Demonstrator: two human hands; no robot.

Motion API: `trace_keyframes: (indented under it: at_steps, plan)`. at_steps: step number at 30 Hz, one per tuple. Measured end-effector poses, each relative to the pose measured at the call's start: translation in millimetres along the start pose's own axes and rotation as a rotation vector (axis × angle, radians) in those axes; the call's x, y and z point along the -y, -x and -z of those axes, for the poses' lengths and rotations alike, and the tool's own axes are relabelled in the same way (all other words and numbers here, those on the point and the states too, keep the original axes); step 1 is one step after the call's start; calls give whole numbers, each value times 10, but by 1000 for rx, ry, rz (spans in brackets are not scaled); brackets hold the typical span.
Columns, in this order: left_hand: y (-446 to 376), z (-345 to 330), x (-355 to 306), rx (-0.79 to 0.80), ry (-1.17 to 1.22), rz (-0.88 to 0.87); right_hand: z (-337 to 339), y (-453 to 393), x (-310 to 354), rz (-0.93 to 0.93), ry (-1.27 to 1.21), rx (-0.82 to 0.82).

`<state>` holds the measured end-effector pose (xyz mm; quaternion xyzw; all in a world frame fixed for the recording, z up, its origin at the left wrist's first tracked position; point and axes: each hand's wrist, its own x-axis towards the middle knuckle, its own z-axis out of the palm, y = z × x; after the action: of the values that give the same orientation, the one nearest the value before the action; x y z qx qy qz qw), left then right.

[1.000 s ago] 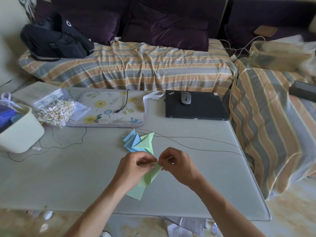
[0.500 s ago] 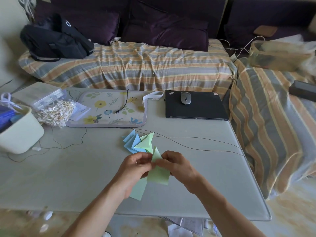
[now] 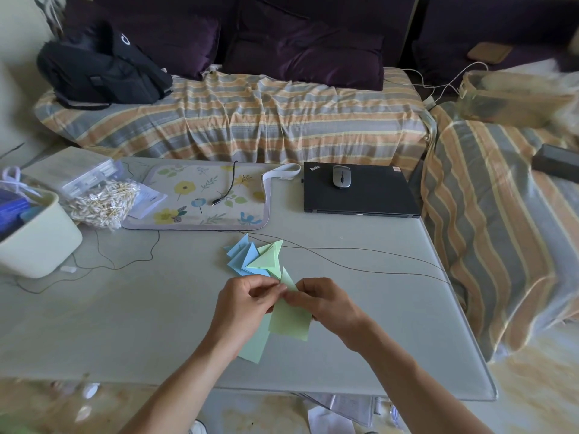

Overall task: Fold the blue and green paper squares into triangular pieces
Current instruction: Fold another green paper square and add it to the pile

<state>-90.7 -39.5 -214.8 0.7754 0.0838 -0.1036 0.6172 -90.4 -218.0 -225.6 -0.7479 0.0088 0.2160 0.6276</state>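
1. We see the left hand (image 3: pixel 242 303) and the right hand (image 3: pixel 326 303) meet above the near middle of the grey table (image 3: pixel 125 324), both pinching one green paper square (image 3: pixel 289 321) at its upper part.
2. The sheet hangs partly folded, a pointed tip rising between the fingertips.
3. Another green sheet (image 3: pixel 255 347) lies flat on the table under the left wrist.
4. Just beyond the hands lies a pile of folded triangles: blue ones (image 3: pixel 239 258) to the left, green ones (image 3: pixel 266 258) overlapping them on the right.
5. Farther off sit a closed black laptop (image 3: pixel 360 198) with a mouse (image 3: pixel 341 177) on it, and a floral mat (image 3: pixel 200 198) to its left.
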Motion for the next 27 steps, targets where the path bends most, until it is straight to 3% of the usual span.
trace_keyframes:
  at_steps: [19, 27]
  plan:
    - [4, -1, -42, -26, 4, -75, -18, 8, 4, 61, 59, 1]
    - [6, -28, -86, -26, 193, -23, -20, 26, 27, 84, 66, 7]
